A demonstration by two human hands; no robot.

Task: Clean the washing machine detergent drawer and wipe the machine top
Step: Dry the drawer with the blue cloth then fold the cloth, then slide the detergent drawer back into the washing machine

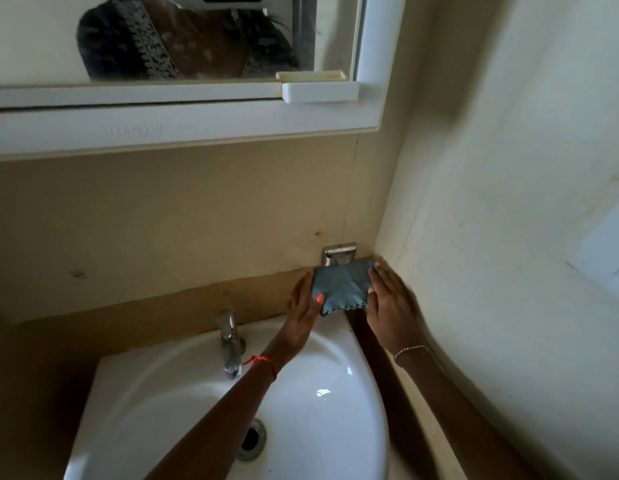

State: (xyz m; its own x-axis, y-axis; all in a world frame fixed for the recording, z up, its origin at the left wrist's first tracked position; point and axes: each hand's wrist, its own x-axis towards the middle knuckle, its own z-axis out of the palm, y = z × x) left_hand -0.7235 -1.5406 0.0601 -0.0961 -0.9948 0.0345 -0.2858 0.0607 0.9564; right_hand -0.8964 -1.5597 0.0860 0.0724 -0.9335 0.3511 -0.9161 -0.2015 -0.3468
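Only blurred embossing, cabinet frame (135, 130)

Cloth (341, 288) on holder (339, 253), right of tap (229, 342)

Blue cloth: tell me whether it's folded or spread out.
Folded. The blue cloth is a compact rectangle held between the left hand and right hand, scalloped edges stacked.

chrome wall holder (339, 253) in the corner above the basin, folded grey-blue cloth (341, 289) on it
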